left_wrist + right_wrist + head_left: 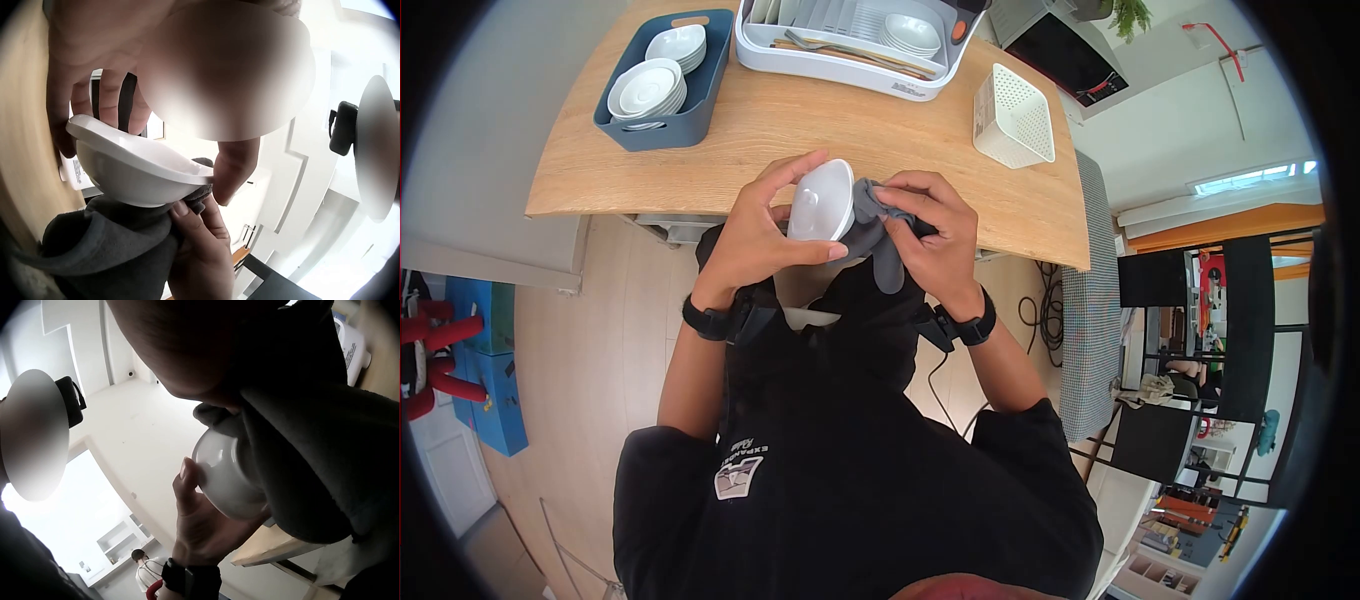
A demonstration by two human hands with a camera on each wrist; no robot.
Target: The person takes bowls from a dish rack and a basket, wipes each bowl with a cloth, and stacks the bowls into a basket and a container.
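Note:
A white bowl [822, 202] is tilted on its side above the table's front edge, gripped at the rim by the left hand [755, 230], thumb at one end and fingers at the other. The right hand [935, 235] pinches a grey cloth [887, 262] just right of the bowl. In the left wrist view the cloth [119, 237] lies against the underside of the bowl [131, 169], and the right thumb presses it near the rim. The right wrist view has the bowl's outside [225, 475] partly hidden behind the cloth [312, 456].
On the wooden table [770, 115] stand a blue bin [718, 75] of stacked white bowls at the left, a white dish rack [840, 72] with bowls and utensils at the back, and a white perforated basket [1012, 115] at the right. A microwave [1062, 55] is beyond.

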